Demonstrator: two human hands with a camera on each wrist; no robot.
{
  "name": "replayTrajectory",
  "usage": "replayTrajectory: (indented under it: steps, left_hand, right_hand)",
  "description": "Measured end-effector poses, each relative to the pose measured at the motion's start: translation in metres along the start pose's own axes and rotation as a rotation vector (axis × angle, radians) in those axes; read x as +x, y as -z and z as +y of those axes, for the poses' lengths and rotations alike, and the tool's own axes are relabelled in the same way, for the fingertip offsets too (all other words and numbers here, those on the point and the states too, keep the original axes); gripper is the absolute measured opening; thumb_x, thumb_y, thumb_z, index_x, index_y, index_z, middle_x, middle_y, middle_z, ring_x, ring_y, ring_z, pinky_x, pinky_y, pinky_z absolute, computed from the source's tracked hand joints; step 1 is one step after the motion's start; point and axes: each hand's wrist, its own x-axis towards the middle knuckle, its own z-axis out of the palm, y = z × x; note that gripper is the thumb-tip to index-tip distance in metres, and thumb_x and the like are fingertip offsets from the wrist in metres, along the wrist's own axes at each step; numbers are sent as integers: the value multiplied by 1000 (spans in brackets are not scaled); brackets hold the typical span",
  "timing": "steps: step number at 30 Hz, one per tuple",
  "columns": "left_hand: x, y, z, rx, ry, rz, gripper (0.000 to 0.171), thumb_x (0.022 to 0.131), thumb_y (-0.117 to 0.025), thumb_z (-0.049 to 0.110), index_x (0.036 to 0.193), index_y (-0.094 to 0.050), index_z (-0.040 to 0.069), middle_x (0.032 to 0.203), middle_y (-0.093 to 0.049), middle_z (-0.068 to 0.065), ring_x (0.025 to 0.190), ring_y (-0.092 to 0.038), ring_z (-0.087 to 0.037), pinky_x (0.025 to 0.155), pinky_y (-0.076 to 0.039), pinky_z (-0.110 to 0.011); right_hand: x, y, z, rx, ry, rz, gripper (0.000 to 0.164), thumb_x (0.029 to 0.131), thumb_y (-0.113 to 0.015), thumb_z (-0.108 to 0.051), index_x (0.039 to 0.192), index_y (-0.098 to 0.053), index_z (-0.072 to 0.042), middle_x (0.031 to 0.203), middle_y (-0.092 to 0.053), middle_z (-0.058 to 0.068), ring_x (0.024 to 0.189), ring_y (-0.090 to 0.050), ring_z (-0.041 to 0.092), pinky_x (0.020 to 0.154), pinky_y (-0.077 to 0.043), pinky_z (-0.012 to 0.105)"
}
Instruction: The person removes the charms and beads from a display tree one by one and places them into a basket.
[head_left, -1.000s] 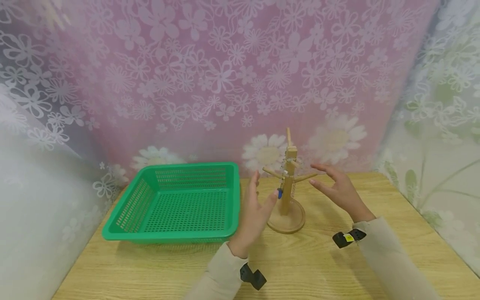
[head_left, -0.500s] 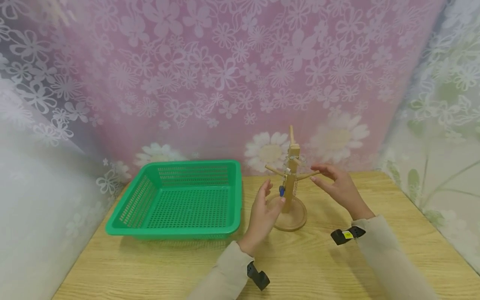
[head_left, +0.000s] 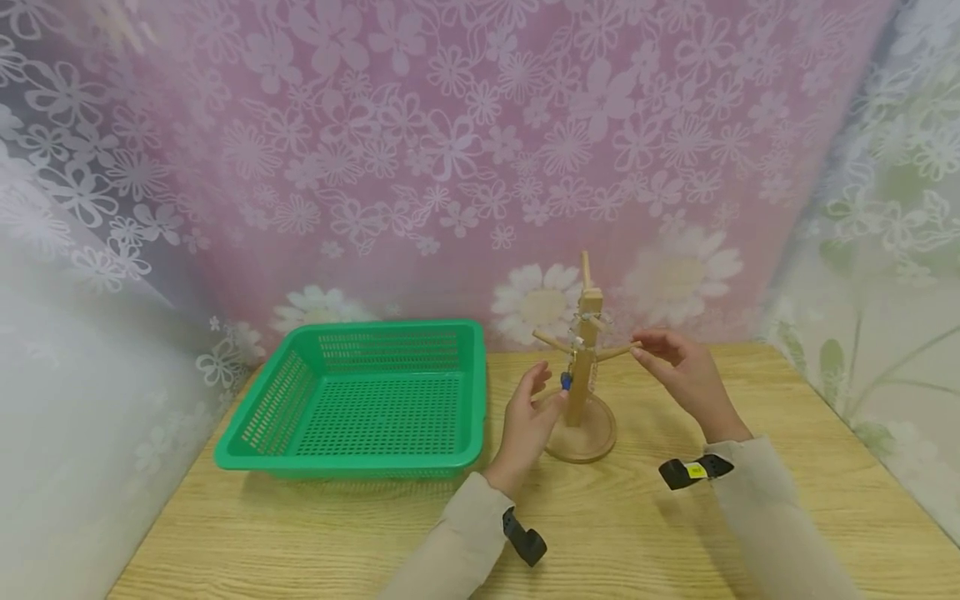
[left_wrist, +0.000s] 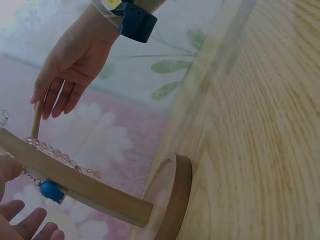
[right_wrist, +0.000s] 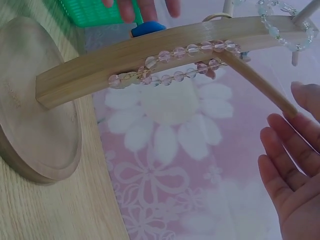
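A wooden jewellery stand [head_left: 582,387] with a round base rises between the hands. My right hand [head_left: 686,375] is at its right side, thumb and index finger pinching the tip of a wooden peg [right_wrist: 260,82]. From that peg hangs a pink bead bracelet [right_wrist: 180,52]. Higher up is a bracelet of clear, pale beads [right_wrist: 272,30]. On the stand's left side dangles a blue charm [left_wrist: 51,191] on a short chain. My left hand [head_left: 525,425] is beside this charm with spread, slightly bent fingers, its thumb tip close under the charm in the head view.
A green plastic basket [head_left: 348,463] with slatted walls stands to the left of the stand on the wooden table [head_left: 337,533]. Flower-patterned cloth [head_left: 420,167] backs the table, and pale cloth hangs at both sides. Each wrist wears a black strap with a camera.
The left hand has moved a little right and lower beside the blue charm. The right thumb and index finger have closed in on the peg's tip. The view has shifted slightly.
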Motion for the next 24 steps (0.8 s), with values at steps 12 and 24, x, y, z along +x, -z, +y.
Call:
replayTrajectory:
  steps: [12, 24]
  left_hand:
    - [12, -8, -15, 44, 2, 34, 38, 91, -63, 19, 127, -56, 7, 123, -61, -7, 113, -53, -30, 94, -43, -42]
    - [19, -14, -23, 31, 4, 85, 34, 90, -65, 17, 120, -62, 1, 113, -66, -9, 102, -60, -23, 84, -49, -30]
  right_hand:
    - [4, -7, 31, 21, -49, 38, 23, 94, -60, -18, 111, -65, -3, 100, -63, -10, 87, -58, -4, 74, -46, 11]
    - [5, -10, 30, 79, -69, 70, 21, 93, -61, -16, 105, -66, 0, 95, -63, -11, 84, -60, 0, 73, -47, 12]
